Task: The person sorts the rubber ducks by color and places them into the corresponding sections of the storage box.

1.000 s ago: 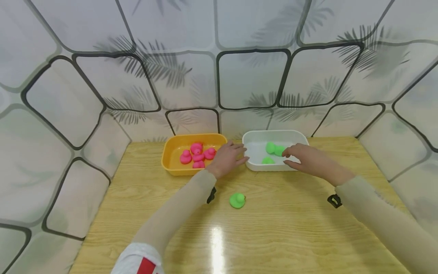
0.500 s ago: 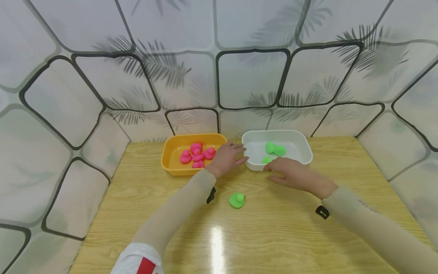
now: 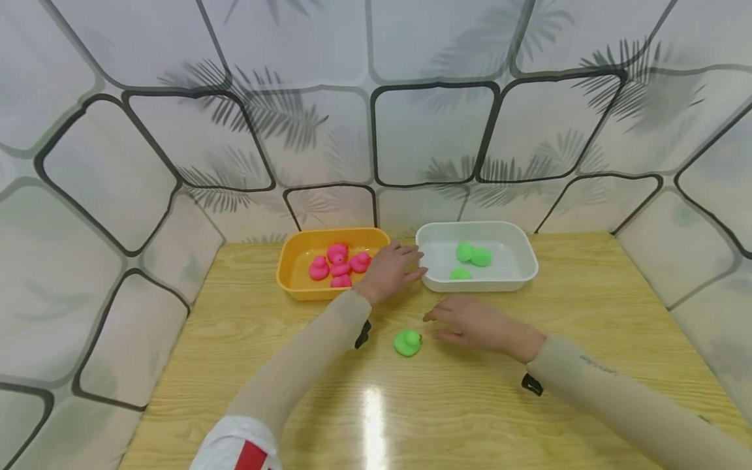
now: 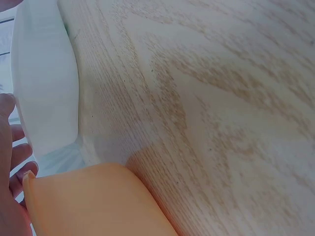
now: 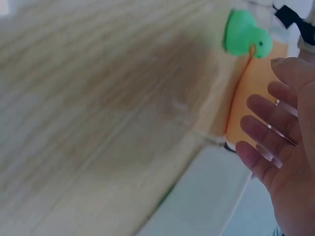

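Observation:
A lone green rubber duck (image 3: 407, 343) sits on the wooden table. Just to its right, my right hand (image 3: 483, 325) hovers with loosely bent, spread fingers and nothing in them; the right wrist view shows the duck (image 5: 246, 37) beyond the thumb. My left hand (image 3: 389, 271) lies over the gap between an orange-yellow tub (image 3: 284, 277) and a white tub (image 3: 517, 277), its relaxed fingers at their rims. Several pink rubber ducks (image 3: 339, 261) are inside the orange-yellow tub. In the white one lie green rubber ducks (image 3: 482, 256), the nearest partly hidden by the front wall.
The wooden table (image 3: 247, 365) ends at a patterned curtain wall (image 3: 435, 137) close behind both tubs, with more of it at either side. A black wrist strap piece (image 3: 532, 384) hangs under the right sleeve, another (image 3: 363, 334) under the left.
My right hand has come out of the white tub and moved left and toward me, stopping beside the lone green duck. The left hand has stayed put.

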`<move>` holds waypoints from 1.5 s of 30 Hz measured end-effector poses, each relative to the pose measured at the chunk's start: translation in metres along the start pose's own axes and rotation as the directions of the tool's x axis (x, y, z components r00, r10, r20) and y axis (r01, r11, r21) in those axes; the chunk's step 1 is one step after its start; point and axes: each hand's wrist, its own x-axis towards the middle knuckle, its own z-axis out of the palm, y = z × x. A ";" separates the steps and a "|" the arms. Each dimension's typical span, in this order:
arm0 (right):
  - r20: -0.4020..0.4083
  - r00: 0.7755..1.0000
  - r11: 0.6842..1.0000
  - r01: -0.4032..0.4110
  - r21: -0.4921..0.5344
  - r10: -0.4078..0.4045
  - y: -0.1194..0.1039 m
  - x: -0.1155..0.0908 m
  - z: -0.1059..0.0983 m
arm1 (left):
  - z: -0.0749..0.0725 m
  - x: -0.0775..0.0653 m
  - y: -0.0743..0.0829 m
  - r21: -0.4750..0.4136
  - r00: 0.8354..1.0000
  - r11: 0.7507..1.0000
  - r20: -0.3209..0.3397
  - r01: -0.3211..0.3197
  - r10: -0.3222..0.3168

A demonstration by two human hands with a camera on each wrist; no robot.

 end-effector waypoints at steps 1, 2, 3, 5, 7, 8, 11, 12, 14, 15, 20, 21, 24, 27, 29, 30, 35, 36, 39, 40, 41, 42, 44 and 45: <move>-0.005 1.000 1.000 0.010 -0.001 -0.010 -0.001 0.001 0.002 | 0.000 0.000 0.000 0.000 1.000 1.000 -0.001 -0.001 0.001; -0.012 1.000 1.000 0.018 -0.002 -0.018 -0.003 0.002 0.004 | 0.000 0.000 0.000 -0.001 1.000 1.000 -0.001 -0.001 0.001; -0.017 1.000 1.000 0.025 -0.005 -0.025 -0.004 0.003 0.006 | 0.000 0.000 0.000 -0.002 1.000 1.000 0.000 -0.002 0.002; -0.013 1.000 1.000 0.017 0.003 -0.017 -0.007 0.005 0.009 | 0.000 0.000 0.000 -0.002 1.000 1.000 0.002 -0.002 0.002; -0.001 1.000 1.000 -0.001 0.017 0.001 -0.011 0.007 0.011 | 0.000 0.000 0.001 -0.004 1.000 1.000 0.008 0.000 0.000; 0.008 1.000 1.000 -0.012 0.024 0.012 -0.013 0.008 0.012 | 0.000 0.001 0.001 -0.003 1.000 1.000 0.010 0.002 -0.002; 0.028 0.999 0.999 -0.029 0.043 0.028 -0.018 0.010 0.015 | -0.001 0.001 0.001 0.005 1.000 1.000 0.013 0.005 -0.005; 0.033 0.999 0.998 -0.029 0.049 0.027 -0.019 0.011 0.017 | -0.001 0.001 0.001 0.006 1.000 1.000 0.016 0.006 -0.006; 0.037 0.999 0.998 -0.024 0.061 0.022 -0.021 0.012 0.020 | -0.001 0.001 0.001 0.013 1.000 1.000 0.015 0.005 -0.005; 0.038 0.999 0.998 -0.021 0.063 0.019 -0.022 0.012 0.021 | 0.000 0.001 0.001 0.018 1.000 1.000 0.014 0.001 -0.001; 0.040 0.999 0.997 -0.028 0.067 0.026 -0.024 0.012 0.026 | 0.001 0.001 0.000 0.035 1.000 0.999 0.000 -0.021 0.021; 0.040 0.999 0.997 -0.029 0.066 0.026 -0.024 0.011 0.027 | 0.001 0.001 0.000 0.038 1.000 0.999 -0.003 -0.025 0.025; 0.043 0.998 0.996 -0.039 0.076 0.035 -0.026 0.011 0.026 | 0.002 0.002 -0.001 0.045 1.000 0.999 -0.009 -0.027 0.028; 0.050 0.998 0.995 -0.049 0.088 0.045 -0.027 0.011 0.026 | 0.003 0.002 -0.002 0.049 0.999 0.998 -0.013 -0.028 0.029; 0.056 0.997 0.993 -0.059 0.098 0.053 -0.028 0.010 0.026 | 0.003 0.002 -0.001 0.047 0.999 0.998 -0.015 -0.029 0.029; 0.059 0.997 0.993 -0.063 0.101 0.057 -0.028 0.010 0.026 | 0.003 0.002 -0.001 0.045 0.999 0.999 -0.015 -0.028 0.029; 0.064 0.995 0.990 -0.077 0.117 0.070 -0.030 0.007 0.026 | 0.000 0.001 0.000 0.029 1.000 0.999 -0.008 -0.025 0.025; 0.061 0.996 0.990 -0.077 0.117 0.071 -0.030 0.006 0.026 | 0.000 0.001 0.000 0.028 1.000 0.999 -0.006 -0.024 0.024; 0.044 0.996 0.990 -0.077 0.120 0.072 -0.029 0.003 0.025 | -0.002 0.001 0.001 0.029 1.000 0.999 -0.004 -0.023 0.024; 0.037 0.997 0.990 -0.076 0.119 0.073 -0.028 0.001 0.025 | -0.002 0.001 0.001 0.029 1.000 0.999 -0.005 -0.024 0.024; 0.030 0.997 0.990 -0.077 0.121 0.074 -0.027 0.000 0.024 | -0.002 0.001 0.001 0.028 1.000 0.999 -0.005 -0.023 0.024; 0.022 0.997 0.989 -0.078 0.123 0.076 -0.027 -0.002 0.023 | -0.001 0.001 0.001 0.028 1.000 0.999 -0.006 -0.024 0.024; 0.010 0.997 0.989 -0.079 0.124 0.079 -0.025 -0.006 0.022 | -0.001 0.001 0.000 0.027 1.000 0.999 -0.008 -0.026 0.026; 0.005 0.997 0.989 -0.081 0.125 0.081 -0.024 -0.008 0.021 | -0.001 0.001 0.000 0.026 1.000 0.999 -0.009 -0.027 0.027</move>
